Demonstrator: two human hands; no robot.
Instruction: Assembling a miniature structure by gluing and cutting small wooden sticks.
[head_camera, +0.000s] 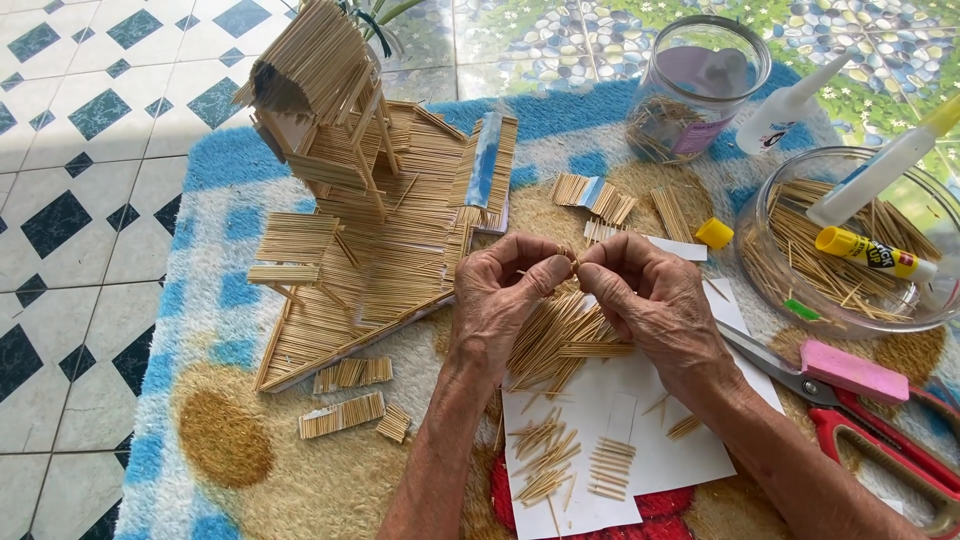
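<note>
My left hand and my right hand meet at the centre, fingertips pinched together on a thin toothpick. Under them lies a loose heap of toothpicks on a white sheet of paper. To the left stands a model house of toothpicks on a toothpick-covered base. Small glued toothpick panels lie in front of the base.
A glass bowl at right holds toothpicks, a glue stick and a glue bottle. A clear jar stands behind. Red-handled scissors and a pink eraser lie at right. A yellow cap rests on the blue-and-tan rug; tiled floor lies left.
</note>
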